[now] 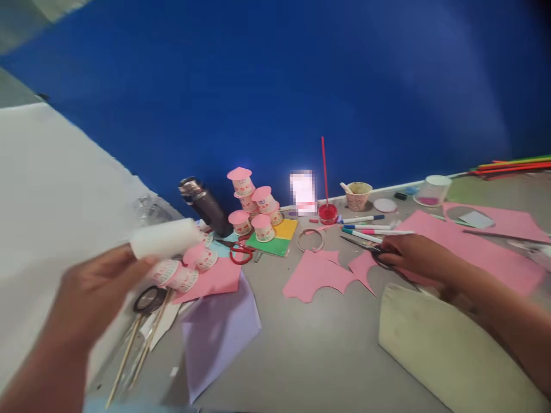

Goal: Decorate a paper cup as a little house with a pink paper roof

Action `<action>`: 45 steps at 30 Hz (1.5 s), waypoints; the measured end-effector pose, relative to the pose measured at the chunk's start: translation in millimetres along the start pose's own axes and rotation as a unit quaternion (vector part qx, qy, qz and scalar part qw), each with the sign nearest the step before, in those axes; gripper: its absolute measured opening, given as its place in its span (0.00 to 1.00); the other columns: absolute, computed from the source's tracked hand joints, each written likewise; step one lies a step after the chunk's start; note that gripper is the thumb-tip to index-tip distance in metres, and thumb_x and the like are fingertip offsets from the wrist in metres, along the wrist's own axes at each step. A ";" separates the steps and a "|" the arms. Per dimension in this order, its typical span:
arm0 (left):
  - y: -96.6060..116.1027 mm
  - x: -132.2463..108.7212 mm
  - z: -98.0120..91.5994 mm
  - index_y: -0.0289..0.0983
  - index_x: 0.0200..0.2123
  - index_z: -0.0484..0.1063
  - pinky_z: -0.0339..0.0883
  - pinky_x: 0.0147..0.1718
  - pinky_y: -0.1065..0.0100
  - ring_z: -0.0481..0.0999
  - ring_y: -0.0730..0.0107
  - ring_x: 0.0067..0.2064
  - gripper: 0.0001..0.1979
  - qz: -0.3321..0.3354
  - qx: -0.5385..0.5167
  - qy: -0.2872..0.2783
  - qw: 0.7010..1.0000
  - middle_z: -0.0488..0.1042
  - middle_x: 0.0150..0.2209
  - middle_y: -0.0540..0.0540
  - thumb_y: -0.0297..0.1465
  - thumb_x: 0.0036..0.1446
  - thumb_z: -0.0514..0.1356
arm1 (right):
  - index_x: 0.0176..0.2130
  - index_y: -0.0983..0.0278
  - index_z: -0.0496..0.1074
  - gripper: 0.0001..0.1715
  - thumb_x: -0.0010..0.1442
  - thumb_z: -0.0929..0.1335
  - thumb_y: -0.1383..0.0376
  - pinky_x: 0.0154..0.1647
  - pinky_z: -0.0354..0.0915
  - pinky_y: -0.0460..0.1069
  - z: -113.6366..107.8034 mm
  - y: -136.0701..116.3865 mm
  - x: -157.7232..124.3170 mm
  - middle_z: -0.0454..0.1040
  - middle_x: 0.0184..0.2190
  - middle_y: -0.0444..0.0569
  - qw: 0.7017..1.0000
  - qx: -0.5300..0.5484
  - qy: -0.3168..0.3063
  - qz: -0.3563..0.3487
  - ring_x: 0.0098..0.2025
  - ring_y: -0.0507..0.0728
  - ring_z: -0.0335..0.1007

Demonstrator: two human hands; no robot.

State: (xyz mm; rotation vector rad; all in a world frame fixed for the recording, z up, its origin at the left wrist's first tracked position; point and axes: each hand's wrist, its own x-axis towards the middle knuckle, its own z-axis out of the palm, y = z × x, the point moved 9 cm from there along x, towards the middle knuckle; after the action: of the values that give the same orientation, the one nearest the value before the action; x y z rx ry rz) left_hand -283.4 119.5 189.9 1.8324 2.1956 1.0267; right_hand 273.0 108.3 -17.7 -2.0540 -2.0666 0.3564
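Note:
My left hand [101, 287] is raised at the left, closed around a white cylinder [166, 238] that looks like a rolled paper tube, slightly blurred. Behind and below it are decorated paper cups [187, 280] with pink tops. At the right, my right hand [415, 255] grips the dark handles of a pair of scissors [360, 244], whose blades point left over the table. Pink paper scraps [316, 278] with scalloped cut edges lie beside the blades. A larger pink sheet [465, 252] spreads under and beyond my right hand.
Small cups with pink cone roofs [263, 229] are stacked at the back, near a dark flask [206, 206] and red-handled scissors [241, 252]. A red pot [328, 214] holds an upright stick. Markers [365, 228], a tape ring [310, 240], purple paper [221, 338] and a pale green sheet [447, 350] lie around.

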 end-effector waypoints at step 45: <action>116.4 -150.9 311.7 0.41 0.61 0.71 0.79 0.40 0.59 0.82 0.59 0.41 0.32 -0.248 -0.652 -0.393 0.600 0.82 0.42 0.44 0.25 0.52 0.68 | 0.40 0.61 0.83 0.10 0.61 0.70 0.66 0.35 0.59 0.49 -43.0 79.3 31.1 0.85 0.41 0.54 0.992 -0.065 0.026 0.106 0.40 0.61 0.77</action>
State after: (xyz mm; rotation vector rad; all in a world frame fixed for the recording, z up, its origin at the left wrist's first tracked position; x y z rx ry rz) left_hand 4.2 121.1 -35.4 0.6050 0.7364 0.9115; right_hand 361.4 140.7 -2.4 -2.3402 -1.8936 0.2032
